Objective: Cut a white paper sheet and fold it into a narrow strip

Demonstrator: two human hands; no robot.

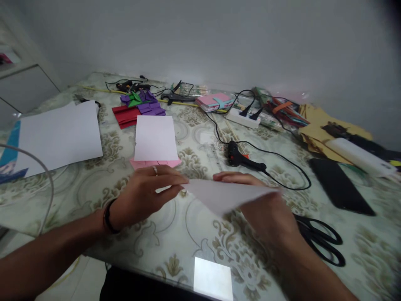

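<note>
A white sheet of paper (224, 194) is held up above the table, tilted and seen nearly edge-on. My left hand (153, 186) pinches its left corner between thumb and fingers. On the other side my right hand (266, 205) grips the sheet, partly hidden behind it. Just beyond my left hand lies another white sheet (156, 138), resting on pink paper (156, 164). Black-handled scissors (321, 238) lie beside my right wrist. A black glue gun (242, 159) with its cord sits past my right hand.
Large white sheets (62, 136) cover the table's left. Red (125, 116) and purple folded papers (150, 109) lie behind. A power strip (242, 118), pink paper stack (214, 101), and black phone-like slab (340, 184) are right. A bright square (213, 278) shows at the front edge.
</note>
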